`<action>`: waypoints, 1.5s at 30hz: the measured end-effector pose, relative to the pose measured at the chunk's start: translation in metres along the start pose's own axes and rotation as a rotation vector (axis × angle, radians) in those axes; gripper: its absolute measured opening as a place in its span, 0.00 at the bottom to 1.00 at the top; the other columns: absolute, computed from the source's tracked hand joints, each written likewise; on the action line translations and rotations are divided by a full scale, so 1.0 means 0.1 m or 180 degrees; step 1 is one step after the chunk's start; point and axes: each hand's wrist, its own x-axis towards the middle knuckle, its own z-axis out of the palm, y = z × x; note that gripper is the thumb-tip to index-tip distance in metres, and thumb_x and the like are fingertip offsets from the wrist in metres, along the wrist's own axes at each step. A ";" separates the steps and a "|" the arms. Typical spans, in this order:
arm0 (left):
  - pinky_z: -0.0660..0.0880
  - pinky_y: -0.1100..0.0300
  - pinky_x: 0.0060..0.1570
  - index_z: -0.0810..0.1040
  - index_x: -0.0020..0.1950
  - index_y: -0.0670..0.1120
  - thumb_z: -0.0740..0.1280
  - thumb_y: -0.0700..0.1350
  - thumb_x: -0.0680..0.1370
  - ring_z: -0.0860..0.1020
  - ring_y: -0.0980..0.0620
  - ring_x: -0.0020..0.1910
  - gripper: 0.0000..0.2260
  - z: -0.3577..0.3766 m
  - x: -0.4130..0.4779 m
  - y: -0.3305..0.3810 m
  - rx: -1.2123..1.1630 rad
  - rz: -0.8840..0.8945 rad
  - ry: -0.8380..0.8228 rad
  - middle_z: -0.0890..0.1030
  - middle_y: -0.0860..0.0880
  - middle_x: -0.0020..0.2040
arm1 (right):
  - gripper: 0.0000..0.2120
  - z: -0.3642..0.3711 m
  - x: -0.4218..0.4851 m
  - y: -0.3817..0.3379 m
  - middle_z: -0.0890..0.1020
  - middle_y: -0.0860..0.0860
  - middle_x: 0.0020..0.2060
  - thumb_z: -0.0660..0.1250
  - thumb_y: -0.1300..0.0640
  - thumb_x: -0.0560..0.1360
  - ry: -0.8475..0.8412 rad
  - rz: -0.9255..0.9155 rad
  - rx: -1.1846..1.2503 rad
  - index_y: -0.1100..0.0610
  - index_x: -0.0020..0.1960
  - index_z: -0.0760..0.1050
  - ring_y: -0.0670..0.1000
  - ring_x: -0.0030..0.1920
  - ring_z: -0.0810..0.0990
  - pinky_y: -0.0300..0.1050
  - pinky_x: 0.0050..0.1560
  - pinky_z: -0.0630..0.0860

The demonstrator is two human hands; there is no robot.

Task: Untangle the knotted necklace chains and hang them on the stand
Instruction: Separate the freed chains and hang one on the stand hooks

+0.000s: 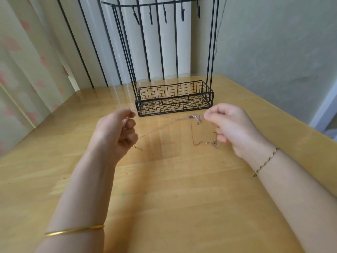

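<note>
In the head view, the necklace chains [194, 117] are held stretched above the wooden table [164, 189], between the two hands and just in front of the stand [145, 106] (a black wire frame with a basket base and a row of hooks [165, 15]). A thin strand is pinched by the curled fingers of the left hand [116, 132]. The tangled part is pinched by the right hand [229, 128], below which a darker loop hangs.

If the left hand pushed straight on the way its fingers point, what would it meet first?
Probably the nearest corner of the stand's wire basket, just beyond the left hand; its height over the table is unclear.
</note>
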 end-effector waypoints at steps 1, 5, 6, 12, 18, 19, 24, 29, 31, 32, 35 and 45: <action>0.59 0.70 0.16 0.70 0.40 0.45 0.59 0.40 0.78 0.57 0.58 0.16 0.07 -0.02 0.00 0.02 -0.0017 -0.0074 -0.0019 0.67 0.52 0.21 | 0.07 0.00 -0.01 0.00 0.70 0.46 0.28 0.65 0.60 0.75 0.0073 -0.0322 -0.0569 0.53 0.39 0.76 0.45 0.27 0.67 0.40 0.29 0.65; 0.53 0.71 0.14 0.73 0.47 0.41 0.54 0.35 0.78 0.57 0.58 0.15 0.08 -0.08 -0.02 0.06 -0.0862 -0.0516 -0.0222 0.75 0.50 0.28 | 0.05 0.02 -0.02 0.00 0.71 0.42 0.25 0.67 0.58 0.73 0.0173 -0.0839 -0.1146 0.50 0.40 0.79 0.41 0.29 0.69 0.41 0.33 0.66; 0.53 0.72 0.15 0.74 0.50 0.40 0.53 0.34 0.78 0.57 0.58 0.15 0.10 -0.10 -0.03 0.07 -0.1062 -0.0516 -0.0235 0.80 0.49 0.32 | 0.04 0.02 -0.02 -0.01 0.72 0.40 0.23 0.69 0.57 0.73 0.0121 -0.0821 -0.1072 0.50 0.40 0.80 0.39 0.29 0.70 0.40 0.33 0.66; 0.57 0.72 0.16 0.72 0.58 0.42 0.52 0.31 0.76 0.64 0.60 0.19 0.15 -0.09 -0.02 0.07 -0.1108 -0.0196 -0.0157 0.83 0.43 0.48 | 0.03 0.01 -0.05 -0.06 0.82 0.42 0.37 0.73 0.58 0.70 -0.0113 -0.0655 -0.0179 0.50 0.41 0.82 0.39 0.39 0.78 0.34 0.45 0.72; 0.70 0.66 0.22 0.76 0.49 0.41 0.59 0.36 0.78 0.74 0.54 0.30 0.07 -0.05 -0.06 -0.02 0.1309 -0.0245 -0.0322 0.76 0.44 0.41 | 0.03 -0.03 -0.05 -0.15 0.80 0.39 0.33 0.72 0.59 0.71 -0.0068 -0.1008 0.0020 0.52 0.42 0.82 0.32 0.33 0.75 0.24 0.39 0.69; 0.75 0.61 0.29 0.78 0.49 0.41 0.60 0.37 0.79 0.77 0.51 0.36 0.07 -0.03 -0.07 -0.03 0.1749 -0.0243 -0.0448 0.79 0.44 0.45 | 0.03 -0.04 -0.05 -0.18 0.80 0.39 0.33 0.72 0.58 0.71 -0.0086 -0.1076 -0.0097 0.51 0.42 0.82 0.33 0.33 0.75 0.27 0.39 0.70; 0.71 0.58 0.53 0.81 0.56 0.51 0.64 0.46 0.79 0.76 0.54 0.53 0.09 0.13 -0.20 -0.04 0.3341 0.0542 -0.0631 0.80 0.54 0.54 | 0.04 -0.04 -0.09 -0.31 0.82 0.44 0.37 0.70 0.56 0.72 -0.0215 -0.1381 -0.0679 0.48 0.40 0.81 0.47 0.38 0.76 0.44 0.44 0.73; 0.74 0.55 0.59 0.81 0.55 0.49 0.64 0.40 0.78 0.80 0.54 0.55 0.10 0.32 -0.40 0.14 0.1706 0.0944 -0.1327 0.84 0.52 0.52 | 0.06 -0.11 -0.17 -0.57 0.83 0.44 0.41 0.69 0.55 0.73 -0.0269 -0.1643 -0.1068 0.45 0.39 0.79 0.47 0.46 0.80 0.49 0.51 0.76; 0.72 0.55 0.59 0.82 0.53 0.47 0.64 0.40 0.78 0.81 0.54 0.52 0.08 0.41 -0.46 0.19 0.1476 0.0936 -0.1466 0.85 0.50 0.50 | 0.05 -0.14 -0.20 -0.69 0.83 0.43 0.42 0.69 0.54 0.73 -0.0236 -0.1751 -0.1151 0.46 0.40 0.80 0.46 0.47 0.80 0.49 0.52 0.76; 0.72 0.55 0.58 0.82 0.51 0.46 0.65 0.40 0.77 0.82 0.54 0.49 0.07 0.43 -0.49 0.21 0.1372 0.0922 -0.1508 0.85 0.50 0.48 | 0.04 -0.15 -0.21 -0.74 0.83 0.44 0.42 0.69 0.54 0.73 -0.0204 -0.1811 -0.1186 0.47 0.41 0.80 0.46 0.46 0.80 0.49 0.51 0.77; 0.73 0.57 0.53 0.80 0.45 0.46 0.67 0.40 0.76 0.81 0.55 0.43 0.03 0.47 -0.58 0.24 0.1021 0.0925 -0.1463 0.84 0.50 0.41 | 0.03 -0.18 -0.25 -0.84 0.84 0.45 0.42 0.70 0.55 0.73 -0.0095 -0.1908 -0.1134 0.49 0.43 0.82 0.48 0.47 0.81 0.51 0.52 0.77; 0.75 0.55 0.52 0.78 0.41 0.47 0.70 0.41 0.74 0.81 0.54 0.36 0.03 0.43 -0.86 0.40 0.0900 0.1220 -0.1133 0.82 0.51 0.40 | 0.05 -0.15 -0.48 -1.01 0.82 0.46 0.41 0.70 0.56 0.73 0.0035 -0.2056 -0.1130 0.49 0.45 0.84 0.49 0.46 0.79 0.51 0.51 0.76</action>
